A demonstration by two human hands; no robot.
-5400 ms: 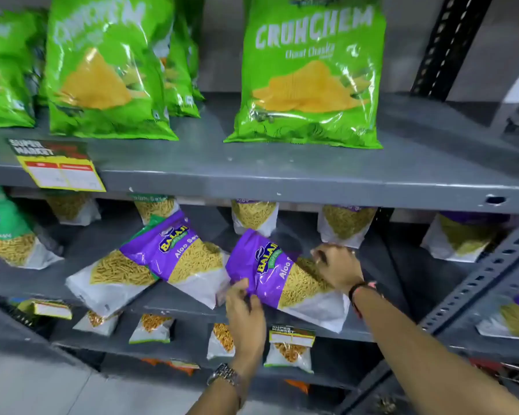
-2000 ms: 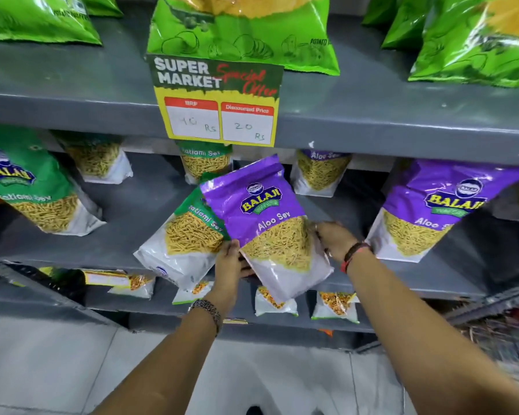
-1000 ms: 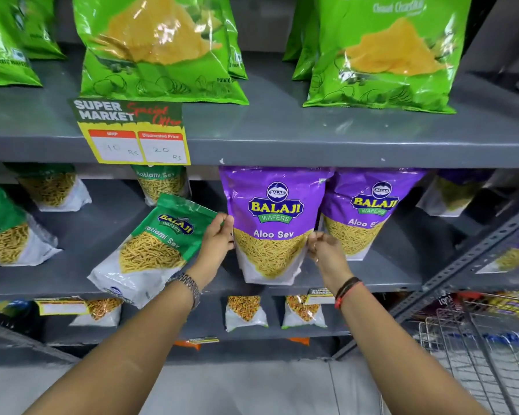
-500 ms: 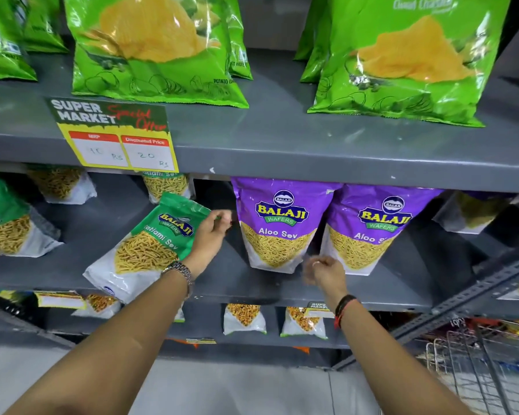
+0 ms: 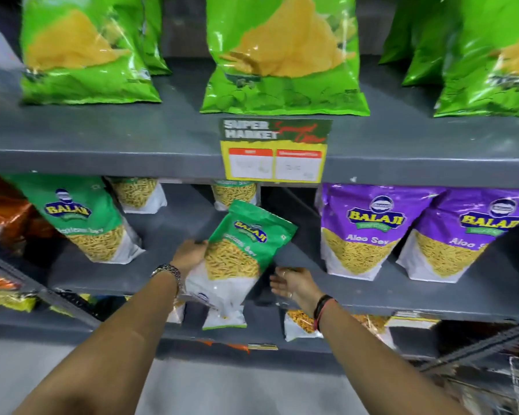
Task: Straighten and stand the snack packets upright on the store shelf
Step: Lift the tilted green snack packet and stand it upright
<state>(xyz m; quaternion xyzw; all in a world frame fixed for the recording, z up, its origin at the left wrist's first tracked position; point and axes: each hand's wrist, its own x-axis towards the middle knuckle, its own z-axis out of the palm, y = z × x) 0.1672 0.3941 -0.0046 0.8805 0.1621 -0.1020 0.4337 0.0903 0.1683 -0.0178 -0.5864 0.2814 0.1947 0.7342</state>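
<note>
One tilted green sev packet point(image 5: 237, 259) gripped at its side by left hand point(image 5: 191, 254), right hand point(image 5: 294, 286) spread open just beside it

Brightness: well lit up front, even indoor light.
Glare: white sheen streaks on the green chip bags point(image 5: 285, 55) up top.
Shadows: deep under the upper shelf point(image 5: 102, 151); back recess behind the purple packets point(image 5: 369, 232) goes dim.
Blur: motion smear all over; price tag point(image 5: 274, 151) print unreadable, tilted green packet point(image 5: 240, 253) lettering soft.
Distortion: wide-angle bend, shelf lines bow and forearms stretch at the bottom edge.
</note>
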